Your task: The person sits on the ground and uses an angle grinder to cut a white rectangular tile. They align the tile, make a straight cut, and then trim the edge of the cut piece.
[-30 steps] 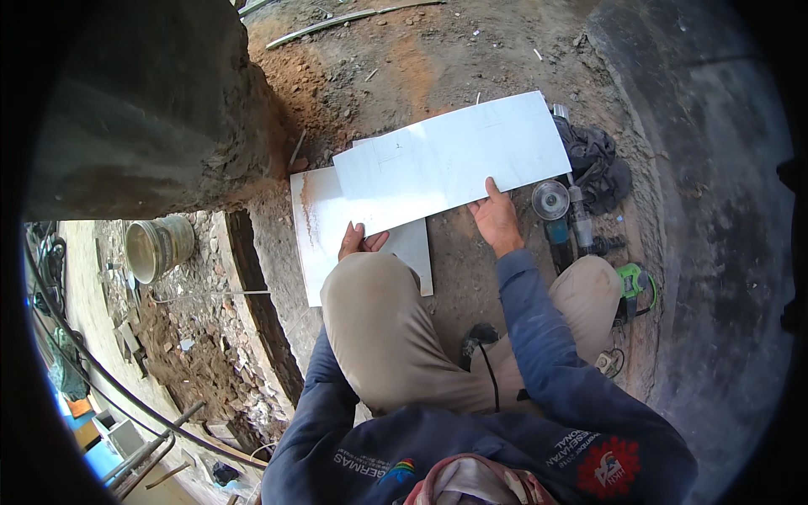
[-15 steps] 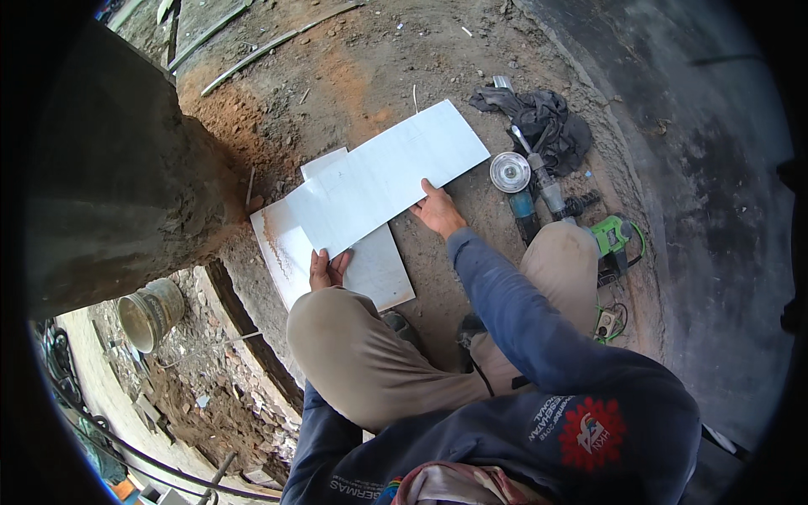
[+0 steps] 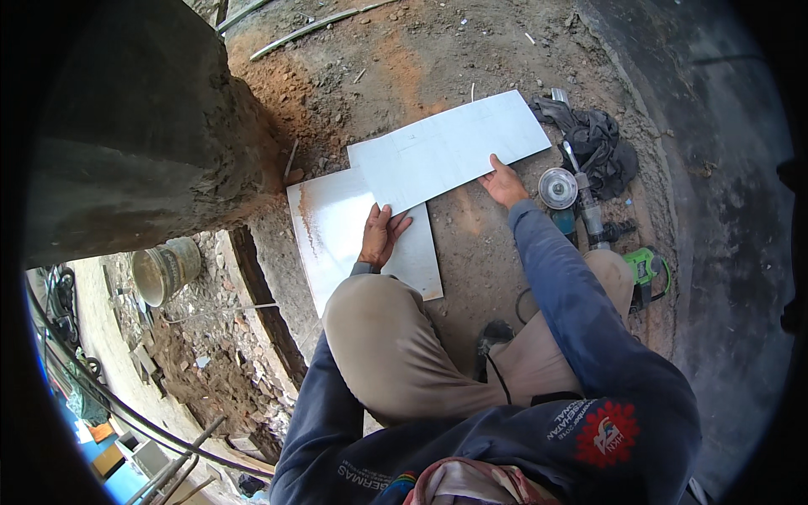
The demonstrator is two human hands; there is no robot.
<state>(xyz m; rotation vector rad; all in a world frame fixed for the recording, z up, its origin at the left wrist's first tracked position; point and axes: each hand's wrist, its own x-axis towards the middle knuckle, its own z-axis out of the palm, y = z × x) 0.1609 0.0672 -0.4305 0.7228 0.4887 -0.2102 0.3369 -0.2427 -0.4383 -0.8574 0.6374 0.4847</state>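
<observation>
Both hands grip the near edge of a long white sheet (image 3: 446,143), my left hand (image 3: 379,231) at its lower left corner and my right hand (image 3: 503,181) farther right. Under its left end a second, squarer white sheet (image 3: 328,244), marked with a rusty streak, lies on the dirt, partly behind my left knee. Just right of my right hand is an angle grinder (image 3: 560,194) with a pale disc, beside a grey tool (image 3: 589,210) and a bunched dark cloth (image 3: 602,156).
A concrete column (image 3: 135,143) stands at the upper left, with a bucket (image 3: 164,269) below it beside a rubble-filled strip and cables (image 3: 88,379). A green power tool (image 3: 642,271) sits by my right knee. Thin strips (image 3: 311,28) lie farther back; a dark concrete surface (image 3: 715,252) borders the right.
The view has swung and settled back. The held sheet has risen slightly against the lower one, and my left hand has moved up and forward from beside my knee, still gripping it.
</observation>
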